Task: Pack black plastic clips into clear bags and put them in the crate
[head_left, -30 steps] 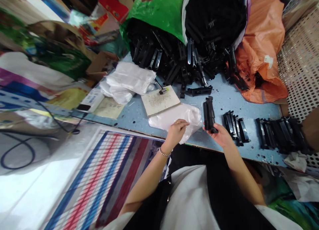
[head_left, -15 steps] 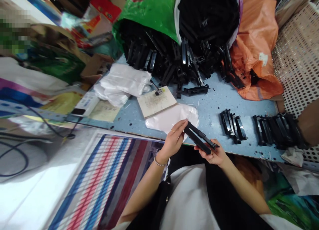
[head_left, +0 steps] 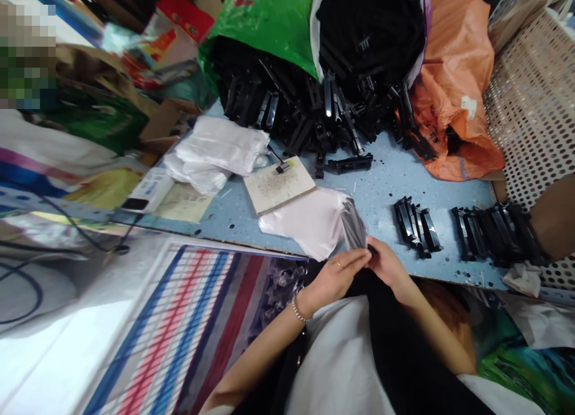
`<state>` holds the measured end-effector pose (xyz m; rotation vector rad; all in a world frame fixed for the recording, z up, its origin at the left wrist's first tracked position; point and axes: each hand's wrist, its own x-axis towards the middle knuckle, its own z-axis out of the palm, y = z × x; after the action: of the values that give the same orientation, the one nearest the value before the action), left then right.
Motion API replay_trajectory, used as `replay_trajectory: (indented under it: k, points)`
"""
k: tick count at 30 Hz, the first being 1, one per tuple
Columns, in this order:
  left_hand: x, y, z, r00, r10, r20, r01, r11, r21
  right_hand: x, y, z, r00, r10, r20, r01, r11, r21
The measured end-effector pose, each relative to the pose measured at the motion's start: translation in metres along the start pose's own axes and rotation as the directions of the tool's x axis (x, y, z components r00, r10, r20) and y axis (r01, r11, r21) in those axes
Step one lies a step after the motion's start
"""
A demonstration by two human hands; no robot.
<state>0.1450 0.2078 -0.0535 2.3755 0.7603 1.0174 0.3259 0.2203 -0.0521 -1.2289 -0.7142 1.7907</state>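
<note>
A long black plastic part points up and away from me over the bench's front edge. Its upper length looks grey, blurred or seen through thin plastic; I cannot tell which. My right hand grips its near end. My left hand, with a ring and a beaded bracelet, presses its closed fingers against that same end, touching the right fingertips. Both hands partly hide the part's lower end. Just left of the part lies a stack of thin white plastic bags, partly under a stained pale board.
Green and orange sacks stand at the back, with a heap of black parts spilling out. Rows of black parts lie to the right, beside a perforated white basket. Folded white bags lie left.
The black part has swung from slanting down rightward to pointing away from me, its far end now over the white bags. My left hand has moved right and down to meet my right hand.
</note>
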Motion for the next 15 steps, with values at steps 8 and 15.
replay_trajectory:
  k: [8,15]
  points:
    - [-0.007,0.030,-0.037,0.979,-0.149,-0.136,0.154,0.988,0.031,-0.043,-0.025,0.021,0.863,-0.112,0.492,0.431,0.672,-0.602]
    - [-0.100,0.016,-0.118,0.556,-0.650,0.518,0.721,0.687,0.090,0.007,-0.068,-0.062,0.828,-0.544,-0.137,-0.121,0.066,-0.990]
